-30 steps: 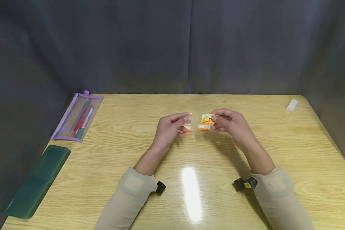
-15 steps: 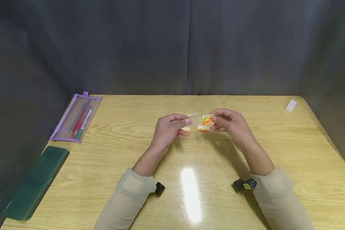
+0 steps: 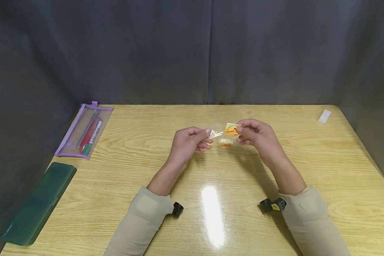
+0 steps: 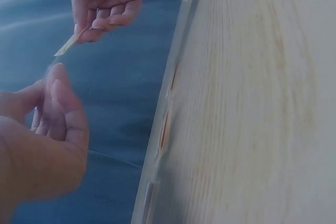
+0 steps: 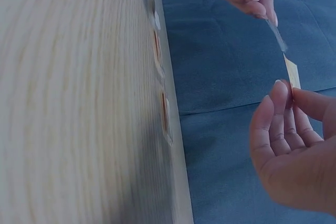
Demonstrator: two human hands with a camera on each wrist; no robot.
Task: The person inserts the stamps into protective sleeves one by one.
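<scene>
Above the middle of the table, my left hand [image 3: 190, 144] pinches a small clear plastic bag [image 3: 216, 133] between thumb and fingers. My right hand [image 3: 257, 137] pinches a small yellow and orange printed card [image 3: 232, 128] by its right side. In the right wrist view the bag's end is at or very near the edge of the card [image 5: 292, 73]; I cannot tell whether they touch. Below the hands, an orange-labelled clear packet [image 3: 226, 143] lies on the table. A similar packet [image 5: 157, 53] lies to its left, mostly hidden by my left fingers in the head view.
A purple-edged mesh pouch [image 3: 73, 122] with several pens lies at the table's back left. In front of it lies a dark green case [image 3: 40, 202]. A white block [image 3: 324, 116] rests near the back right corner. Dark curtains [image 3: 147, 53] hang behind the table.
The bag in my left hand has come out from the fingertips toward the right and now tilts, catching light. My right hand has raised the card slightly.
</scene>
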